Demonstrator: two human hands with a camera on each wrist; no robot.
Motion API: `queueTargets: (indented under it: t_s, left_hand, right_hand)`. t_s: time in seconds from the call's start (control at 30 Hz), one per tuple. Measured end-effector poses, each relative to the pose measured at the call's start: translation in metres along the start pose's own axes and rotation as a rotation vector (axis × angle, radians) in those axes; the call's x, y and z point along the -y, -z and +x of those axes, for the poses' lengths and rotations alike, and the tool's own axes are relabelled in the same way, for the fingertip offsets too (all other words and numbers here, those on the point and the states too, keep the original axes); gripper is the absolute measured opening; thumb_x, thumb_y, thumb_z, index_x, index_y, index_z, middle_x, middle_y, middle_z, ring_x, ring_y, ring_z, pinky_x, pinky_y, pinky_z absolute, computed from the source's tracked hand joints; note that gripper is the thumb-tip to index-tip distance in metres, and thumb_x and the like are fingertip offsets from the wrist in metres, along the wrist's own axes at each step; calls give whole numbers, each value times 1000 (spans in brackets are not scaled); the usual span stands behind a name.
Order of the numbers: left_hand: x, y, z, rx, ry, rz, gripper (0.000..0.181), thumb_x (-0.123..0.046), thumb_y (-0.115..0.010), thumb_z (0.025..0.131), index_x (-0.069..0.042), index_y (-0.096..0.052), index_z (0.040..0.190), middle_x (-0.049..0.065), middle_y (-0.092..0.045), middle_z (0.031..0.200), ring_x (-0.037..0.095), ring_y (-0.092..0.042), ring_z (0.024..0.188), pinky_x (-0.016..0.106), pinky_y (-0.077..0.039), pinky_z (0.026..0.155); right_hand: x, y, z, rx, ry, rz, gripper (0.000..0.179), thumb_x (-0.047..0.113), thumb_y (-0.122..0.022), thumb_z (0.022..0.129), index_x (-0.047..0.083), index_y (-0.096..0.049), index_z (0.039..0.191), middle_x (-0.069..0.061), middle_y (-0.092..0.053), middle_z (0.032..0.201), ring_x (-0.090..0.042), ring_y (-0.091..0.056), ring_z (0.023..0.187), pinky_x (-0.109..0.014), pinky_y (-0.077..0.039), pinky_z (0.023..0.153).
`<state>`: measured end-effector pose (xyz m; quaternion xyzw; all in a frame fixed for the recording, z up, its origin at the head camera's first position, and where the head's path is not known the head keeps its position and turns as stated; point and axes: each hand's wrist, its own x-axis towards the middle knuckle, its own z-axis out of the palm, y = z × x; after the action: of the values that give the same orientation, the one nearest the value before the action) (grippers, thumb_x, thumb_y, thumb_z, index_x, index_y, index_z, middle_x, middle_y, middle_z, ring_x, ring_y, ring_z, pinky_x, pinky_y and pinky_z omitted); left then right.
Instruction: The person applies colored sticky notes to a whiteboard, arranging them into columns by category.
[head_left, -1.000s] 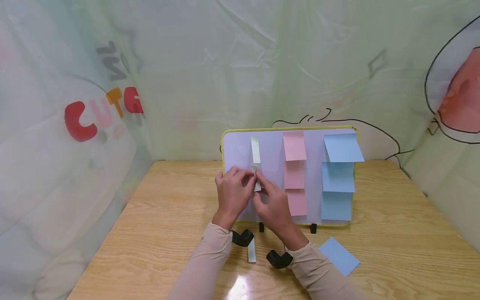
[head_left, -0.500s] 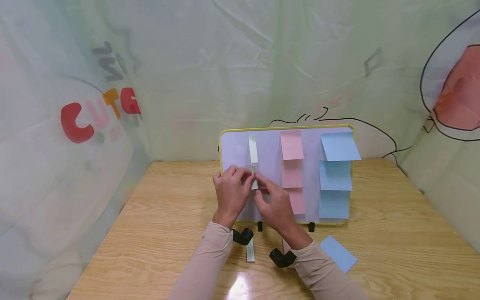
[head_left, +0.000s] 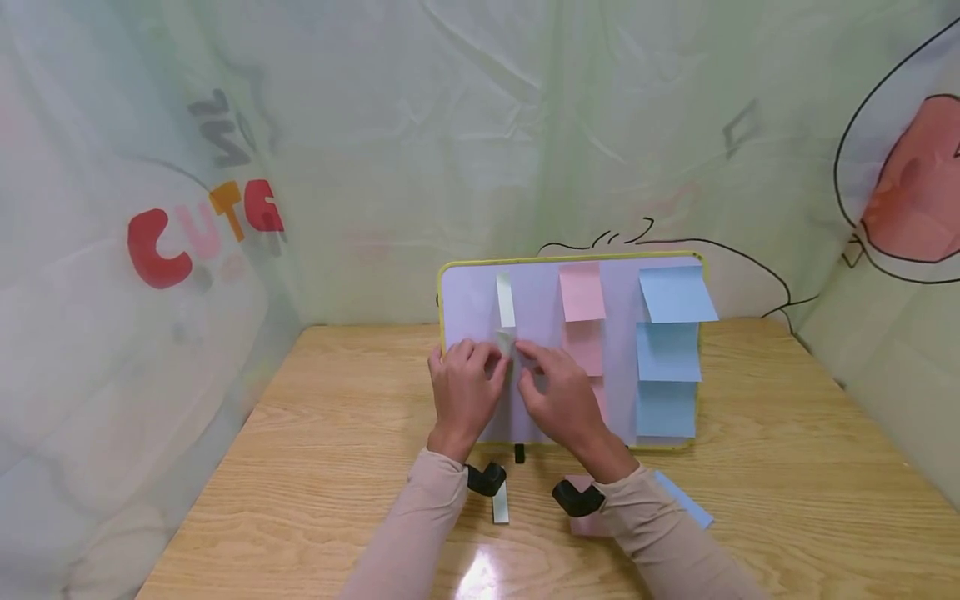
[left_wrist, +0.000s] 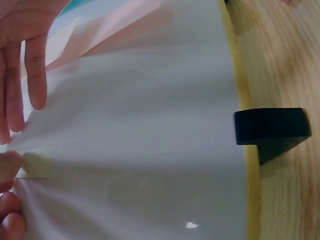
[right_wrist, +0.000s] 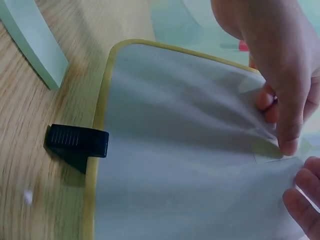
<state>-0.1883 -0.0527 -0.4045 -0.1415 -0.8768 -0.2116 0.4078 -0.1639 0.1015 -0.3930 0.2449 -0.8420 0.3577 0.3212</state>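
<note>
A whiteboard point(head_left: 468, 292) with a yellow frame stands propped on the table. On it, a narrow pale green sticky note point(head_left: 505, 340) sits just under another pale green strip point(head_left: 506, 300). My left hand point(head_left: 463, 387) holds this lower note between thumb and curled fingers. The left thumb point(right_wrist: 289, 145) lies right on the note in the right wrist view. My right hand point(head_left: 564, 396) hovers just to the right of the note, fingers loosely bent and holding nothing. It partly covers the column of pink sticky notes point(head_left: 581, 292).
Blue sticky notes point(head_left: 667, 350) run down the board's right side. A pale green pad point(head_left: 501, 507), a pink pad point(head_left: 588, 521) and a blue pad point(head_left: 686, 500) lie on the table point(head_left: 337, 433) in front. A black foot point(head_left: 520, 454) supports the board.
My right hand has let go of the lower pale green note and moved right, its fingers spreading apart. My left hand has stayed at the note.
</note>
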Motion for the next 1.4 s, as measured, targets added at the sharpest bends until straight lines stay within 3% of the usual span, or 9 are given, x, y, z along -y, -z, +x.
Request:
queueTargets:
  t_s: [0.2,0.53,0.67,0.93,1.13,1.4]
  left_hand:
    - [0,-1,-3,7,16,29,23,-33,-81,85,-15,-71,76,-3,-62,70,17,-62,67,51,-46,83]
    - [2,-2,-4,11,22,32,25,-35,-80,86,-16,-70,74,-4,-62,69,15,-62,66,50,-45,85]
    - [3,-1,-5,11,12,59,25,-36,-80,86,-17,-70,73,-4,-66,67,15,-64,65,49,-45,84]
    - [4,0,-7,17,7,105,32,-41,-81,84,-18,-68,66,-4,-65,61,15,-63,58,44,-46,74]
    - [4,0,-7,35,27,105,30,-36,-80,86,-16,-69,67,-2,-65,61,16,-64,59,44,-46,73]
    - [5,1,-7,30,16,107,33,-38,-81,85,-16,-68,64,-3,-64,59,15,-62,57,42,-46,71]
  right_hand:
    - [-3,1,1,-9,41,-6,35,0,-66,87,-3,-68,122,-16,-70,112,-28,-66,88,-42,-57,74]
    - [-11,2,9,5,352,-198,39,2,-71,81,-4,-68,120,-17,-68,122,-32,-64,109,-44,-54,91]
    - [-14,1,12,38,428,-247,41,5,-71,81,-4,-68,121,-16,-65,128,-32,-61,117,-45,-50,97]
    - [-17,0,13,4,459,-300,41,7,-69,81,-4,-68,121,-16,-66,128,-32,-61,117,-45,-50,97]
    - [-15,-4,16,45,498,-322,44,8,-67,82,-1,-67,124,-13,-64,132,-33,-59,119,-48,-50,95]
    - [-15,-4,12,78,443,-437,44,14,-69,85,0,-66,127,-11,-62,135,-32,-57,120,-47,-47,96]
